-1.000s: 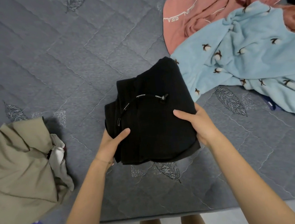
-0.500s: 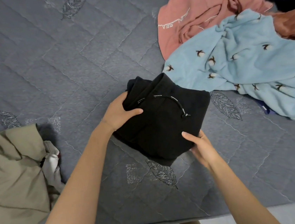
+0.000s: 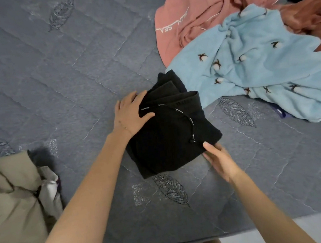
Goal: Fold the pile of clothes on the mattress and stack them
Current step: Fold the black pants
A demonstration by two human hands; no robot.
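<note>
Centrally, black garment [image 3: 169, 140], left grip [image 3: 132, 115] holds left edge, right grip [image 3: 220, 159] near corner.

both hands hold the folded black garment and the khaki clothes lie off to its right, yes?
Not quite. The head view shows the khaki clothes lying to the left of the black garment, not the right. The rest stands: the left hand and right hand both hold the folded garment.
</note>
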